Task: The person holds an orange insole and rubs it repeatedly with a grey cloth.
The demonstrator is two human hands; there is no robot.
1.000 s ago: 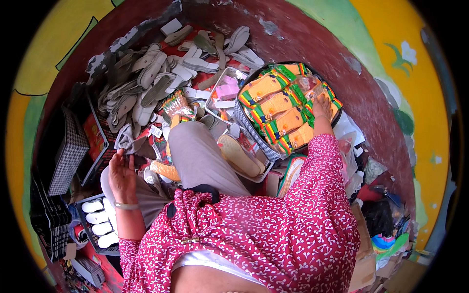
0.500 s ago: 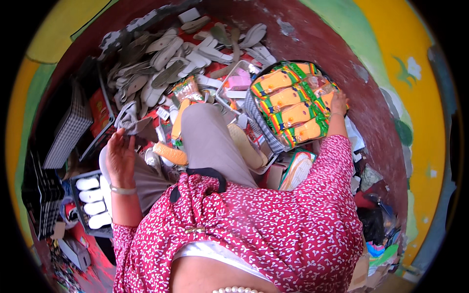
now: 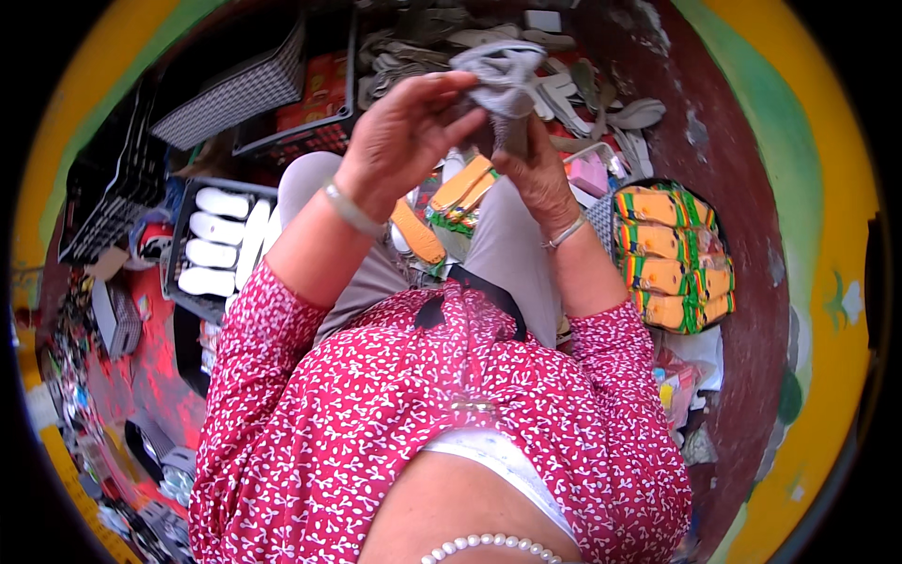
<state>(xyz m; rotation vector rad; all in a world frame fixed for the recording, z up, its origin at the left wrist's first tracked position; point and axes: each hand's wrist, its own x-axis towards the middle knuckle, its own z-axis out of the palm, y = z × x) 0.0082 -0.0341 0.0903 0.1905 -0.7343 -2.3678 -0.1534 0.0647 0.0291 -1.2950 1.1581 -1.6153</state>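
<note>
A grey fabric piece (image 3: 507,80), looped and folded at its top, is held up in front of me above my knees. Its lower end is gripped between the thumb and fingers of my right hand (image 3: 543,179). My left hand (image 3: 399,132) is beside it, fingers apart, with the fingertips at the fabric's left edge. Below the hands, yellow-orange soles (image 3: 462,186) lie on a green-edged packet between my legs, and another orange sole (image 3: 416,233) rests nearer to me.
At right, a basket (image 3: 601,221) holds packed orange slippers (image 3: 658,242) with rainbow and green trim. White soles (image 3: 218,227) fill a dark crate (image 3: 176,254) at left. Loose pale soles (image 3: 639,115) pile up ahead. Checked baskets (image 3: 235,99) stand far left, and a maroon wall (image 3: 742,141) curves at right.
My right hand has left the orange slippers and now grips the grey fabric, lifted from the pile by my left side. Both hands have come together; the view has swung left.
</note>
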